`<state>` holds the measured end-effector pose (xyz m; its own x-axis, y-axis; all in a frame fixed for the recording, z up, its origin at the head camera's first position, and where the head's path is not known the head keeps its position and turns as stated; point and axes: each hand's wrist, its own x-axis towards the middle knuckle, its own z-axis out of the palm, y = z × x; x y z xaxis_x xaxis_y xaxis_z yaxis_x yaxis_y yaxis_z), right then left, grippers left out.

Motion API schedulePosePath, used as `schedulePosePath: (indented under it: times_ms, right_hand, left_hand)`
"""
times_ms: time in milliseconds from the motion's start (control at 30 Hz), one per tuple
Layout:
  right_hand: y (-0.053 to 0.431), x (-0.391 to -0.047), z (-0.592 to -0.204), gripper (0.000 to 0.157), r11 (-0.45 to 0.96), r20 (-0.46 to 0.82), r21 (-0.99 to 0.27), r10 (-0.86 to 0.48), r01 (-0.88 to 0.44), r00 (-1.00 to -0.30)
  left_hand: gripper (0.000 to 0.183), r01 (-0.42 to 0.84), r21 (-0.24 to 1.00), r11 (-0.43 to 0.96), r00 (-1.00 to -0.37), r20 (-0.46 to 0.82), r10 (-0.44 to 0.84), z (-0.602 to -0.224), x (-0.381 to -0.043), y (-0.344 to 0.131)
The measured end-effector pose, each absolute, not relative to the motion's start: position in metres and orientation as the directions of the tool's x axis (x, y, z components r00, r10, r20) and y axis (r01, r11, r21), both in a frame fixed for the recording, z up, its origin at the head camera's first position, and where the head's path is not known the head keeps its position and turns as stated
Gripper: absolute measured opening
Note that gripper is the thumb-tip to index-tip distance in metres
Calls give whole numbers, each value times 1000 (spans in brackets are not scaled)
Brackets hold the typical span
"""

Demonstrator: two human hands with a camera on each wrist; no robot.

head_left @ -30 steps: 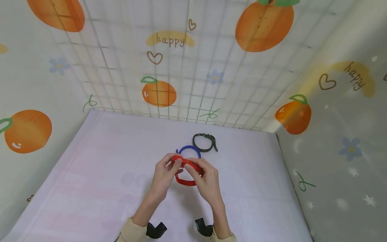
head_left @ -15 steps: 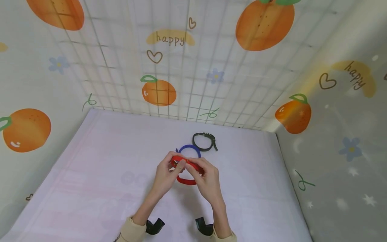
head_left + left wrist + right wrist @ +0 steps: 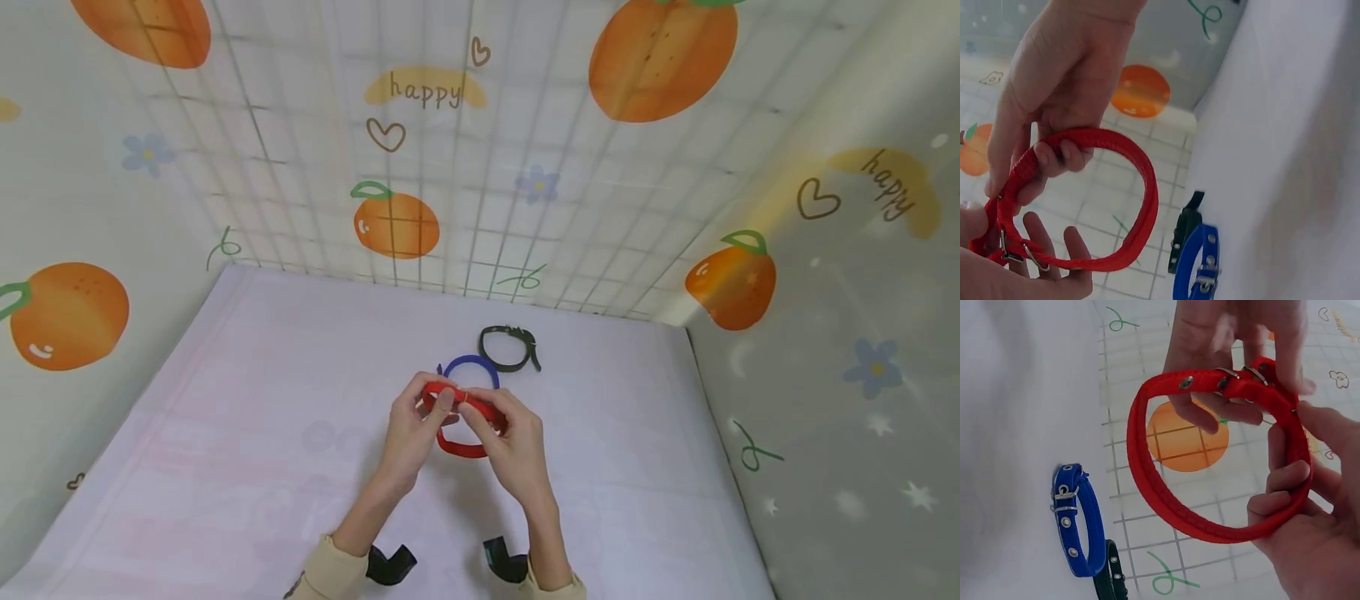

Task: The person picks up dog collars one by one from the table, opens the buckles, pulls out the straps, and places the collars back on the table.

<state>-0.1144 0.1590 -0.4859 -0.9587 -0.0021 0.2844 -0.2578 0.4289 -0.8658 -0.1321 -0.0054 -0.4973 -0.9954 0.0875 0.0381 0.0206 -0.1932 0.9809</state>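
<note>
Both hands hold a red buckled collar [image 3: 462, 451] in the air above the table, its loop hanging toward the person. My left hand [image 3: 405, 437] grips it beside the metal buckle [image 3: 1011, 250] and D-ring. Pinching the red strap a little further along is my right hand [image 3: 520, 446], with its other fingers curled round the band in the right wrist view. The thumbs nearly meet at the collar's upper part. Just beyond the hands lies a blue collar [image 3: 471, 359], partly hidden by them. A dark collar [image 3: 529, 340] lies behind it, buckled into a loop.
The table has a pale cloth [image 3: 262, 400]. Behind it stands a wire grid [image 3: 480, 275] under a sheet printed with oranges, and similar sheets hang at both sides. Black curved pieces [image 3: 390, 567] stick out by the sleeves.
The left thumb and fingers shift slightly on the red collar, whose upper part tilts a little. The right hand keeps its pinch. The blue and dark collars stay put; the head view shifts slightly.
</note>
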Motion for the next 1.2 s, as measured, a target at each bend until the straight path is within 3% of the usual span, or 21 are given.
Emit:
schedulePosePath:
  times_ms: [233,1200]
  right_hand:
    - [160,-111,-489,25,411,255,-882,3,-232,-967]
    - [162,-112,-499,20,303,191,-939,63,-163,-980]
  left_hand:
    - [28,-15,968,-251,-998,-1,55,-493,-131,-8]
    - [31,28,999,34,-995,25,95,-510,-124,-11]
